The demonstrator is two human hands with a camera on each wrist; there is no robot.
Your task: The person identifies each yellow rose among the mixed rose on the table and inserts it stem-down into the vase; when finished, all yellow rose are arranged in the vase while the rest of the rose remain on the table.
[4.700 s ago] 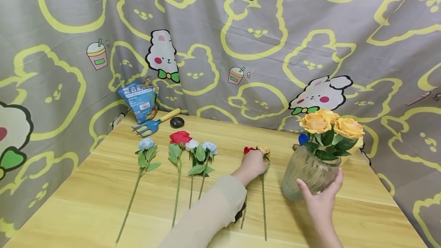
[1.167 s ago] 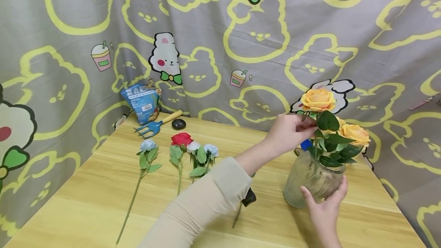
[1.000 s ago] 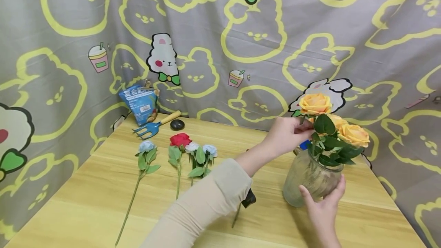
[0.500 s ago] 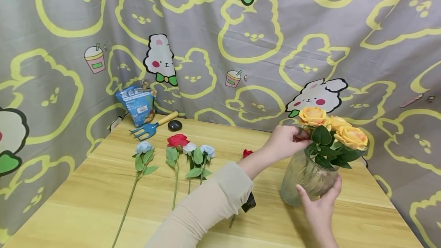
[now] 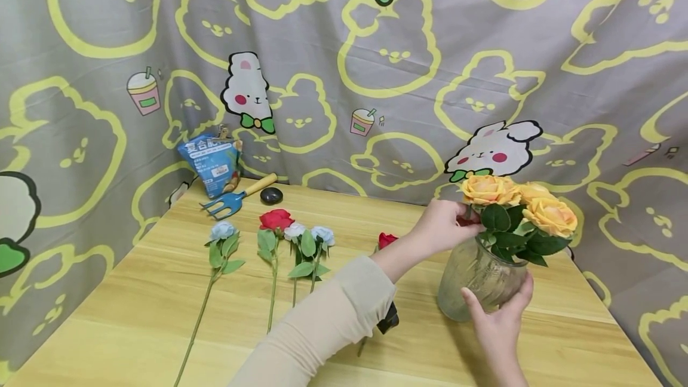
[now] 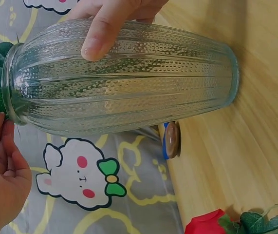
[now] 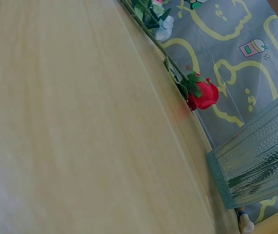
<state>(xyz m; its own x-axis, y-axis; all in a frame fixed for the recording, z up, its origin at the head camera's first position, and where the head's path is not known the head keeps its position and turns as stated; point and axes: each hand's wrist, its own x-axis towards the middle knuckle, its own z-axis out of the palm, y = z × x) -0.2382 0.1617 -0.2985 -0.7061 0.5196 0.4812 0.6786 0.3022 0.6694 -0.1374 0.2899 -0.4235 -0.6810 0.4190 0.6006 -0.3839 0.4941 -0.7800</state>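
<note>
A ribbed clear glass vase (image 5: 462, 282) stands tilted at the table's right side, with yellow roses (image 5: 550, 217) in its mouth. My right hand (image 5: 500, 318) holds its body, thumb on the near side; in the left wrist view that thumb (image 6: 100, 39) lies along the glass (image 6: 129, 78). My left hand (image 5: 446, 226) pinches the stem of another yellow rose (image 5: 488, 190) just under its bloom, beside the rim. Leaves cover most of the mouth. In the right wrist view only the vase's lower part (image 7: 255, 156) shows at the edge.
A red rose (image 5: 386, 239) lies partly under my left forearm. Further left lie another red rose (image 5: 276, 220), pale blue roses (image 5: 222, 230) and a white one (image 5: 294, 230). Behind them are a blue hand fork (image 5: 231, 200), a black stone (image 5: 271, 196) and a blue fertilizer bag (image 5: 215, 163).
My left hand has taken a yellow rose from beside the red one and lifted it over the vase. The bloom has since come down level with the others. My right hand keeps holding the vase.
</note>
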